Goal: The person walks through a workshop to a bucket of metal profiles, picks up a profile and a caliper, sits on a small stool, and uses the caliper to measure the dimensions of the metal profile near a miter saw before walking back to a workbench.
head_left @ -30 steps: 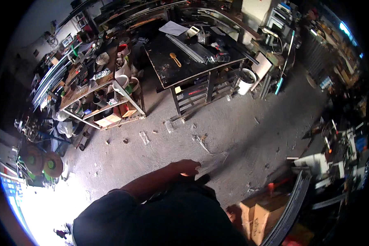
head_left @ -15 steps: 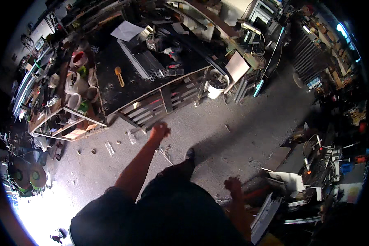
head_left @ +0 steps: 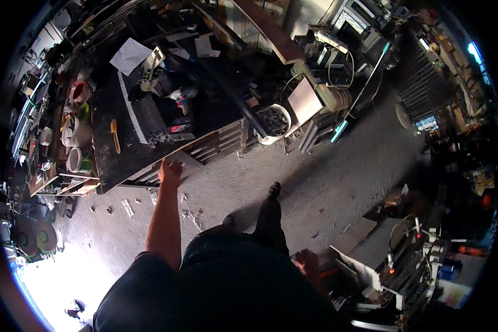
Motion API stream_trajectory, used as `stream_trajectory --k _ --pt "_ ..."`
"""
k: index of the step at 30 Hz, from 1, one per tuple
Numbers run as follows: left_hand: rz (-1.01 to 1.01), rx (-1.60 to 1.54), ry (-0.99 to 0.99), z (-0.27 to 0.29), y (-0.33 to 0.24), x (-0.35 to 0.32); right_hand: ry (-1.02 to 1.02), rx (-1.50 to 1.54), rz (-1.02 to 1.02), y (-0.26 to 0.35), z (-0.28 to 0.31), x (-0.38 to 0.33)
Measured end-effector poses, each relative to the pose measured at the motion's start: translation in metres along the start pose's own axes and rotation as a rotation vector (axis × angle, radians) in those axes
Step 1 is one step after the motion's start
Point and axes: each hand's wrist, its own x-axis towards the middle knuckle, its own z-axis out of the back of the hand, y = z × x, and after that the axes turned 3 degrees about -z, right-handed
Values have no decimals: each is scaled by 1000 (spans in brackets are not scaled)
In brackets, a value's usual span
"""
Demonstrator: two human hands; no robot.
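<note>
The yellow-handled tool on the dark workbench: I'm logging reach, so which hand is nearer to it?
Left. The left hand is stretched out at the workbench front edge, just below and right of the yellow-handled tool. The right hand hangs low by the hip, far off.

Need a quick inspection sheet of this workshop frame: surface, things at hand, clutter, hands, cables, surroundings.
Surface: dark workbench, crowded, with slatted shelf below.
Things at hand: left hand reaches out at the workbench's front edge; whether it touches cannot be told.
Clutter: yellow-handled tool, white paper sheet, red-and-blue power drill, white cups at the bench's left end.
Hands: left hand looks empty; right hand low by the hip, blurred, grip unclear.
Cables: white cable loops near a power strip.
Surroundings: concrete floor with scattered debris, white bucket, white machine at lower right.
</note>
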Motion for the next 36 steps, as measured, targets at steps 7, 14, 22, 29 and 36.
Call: stream_trajectory --k 7,14,22,29,36 --pt "-420 169 227 -10 -3 44 163 1519 -93 -34 194 351" --pt "-517 1075 -55 -119 -6 -32 -157 866 496 113 354 571" --pt "-374 1199 -302 -111 0 7 -187 821 435 188 285 672" --pt "-382 715 -283 -43 7 39 -287 649 440 212 312 643" --pt "-472 1518 -363 -69 -7 27 -35 747 385 198 265 641"
